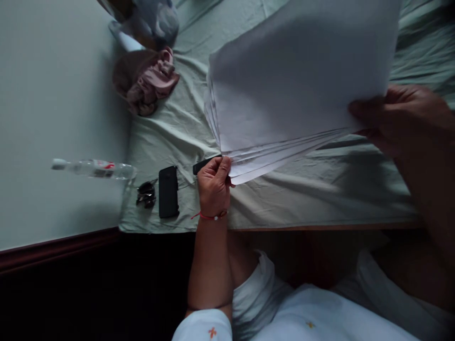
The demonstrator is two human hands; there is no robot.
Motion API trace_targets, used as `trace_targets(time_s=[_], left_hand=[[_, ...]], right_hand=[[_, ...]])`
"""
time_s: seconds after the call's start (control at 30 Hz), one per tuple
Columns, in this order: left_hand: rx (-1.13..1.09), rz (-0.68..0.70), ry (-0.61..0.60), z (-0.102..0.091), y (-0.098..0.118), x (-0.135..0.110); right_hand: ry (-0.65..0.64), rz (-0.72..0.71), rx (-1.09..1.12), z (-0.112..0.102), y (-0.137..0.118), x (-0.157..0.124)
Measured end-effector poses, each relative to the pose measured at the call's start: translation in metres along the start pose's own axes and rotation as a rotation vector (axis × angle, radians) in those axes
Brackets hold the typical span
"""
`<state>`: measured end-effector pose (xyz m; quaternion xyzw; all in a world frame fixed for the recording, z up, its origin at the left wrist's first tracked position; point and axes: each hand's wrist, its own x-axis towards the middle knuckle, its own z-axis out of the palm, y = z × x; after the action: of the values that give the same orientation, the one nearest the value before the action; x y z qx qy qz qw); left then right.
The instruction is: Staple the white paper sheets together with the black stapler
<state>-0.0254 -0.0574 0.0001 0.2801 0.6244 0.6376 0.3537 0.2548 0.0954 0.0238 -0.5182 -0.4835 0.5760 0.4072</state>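
Note:
Several white sheets of paper [298, 80] are held up above the cloth-covered surface, their lower edges fanned apart. My left hand [215, 185], with a red string bracelet [213, 217] at the wrist, pinches the sheets at their lower left corner. At the right edge of the sheets my right hand [408, 116] grips them, thumb on top and fingers underneath. Just behind my left hand lies a dark flat object [206, 164], partly hidden by the hand and paper.
A black phone [168, 192] and dark sunglasses [146, 194] lie on the green cloth [192, 128] to the left. Beside them, a clear plastic bottle [95, 169] stands near the wall. Farther back are a crumpled pink cloth [147, 83] and a plastic bag [156, 21].

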Motion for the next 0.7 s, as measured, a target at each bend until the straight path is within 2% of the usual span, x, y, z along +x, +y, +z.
trace_targets(time_s=[0.43,0.7], left_hand=[[0.013,0.078,-0.082,-0.003,-0.008,0.004],[-0.038,0.077,-0.116,0.007,-0.001,0.002]], right_hand=[[0.006,0.023,-0.016,-0.006,0.001,0.003],[0.014,0.041,-0.001,-0.008,-0.003,0.000]])
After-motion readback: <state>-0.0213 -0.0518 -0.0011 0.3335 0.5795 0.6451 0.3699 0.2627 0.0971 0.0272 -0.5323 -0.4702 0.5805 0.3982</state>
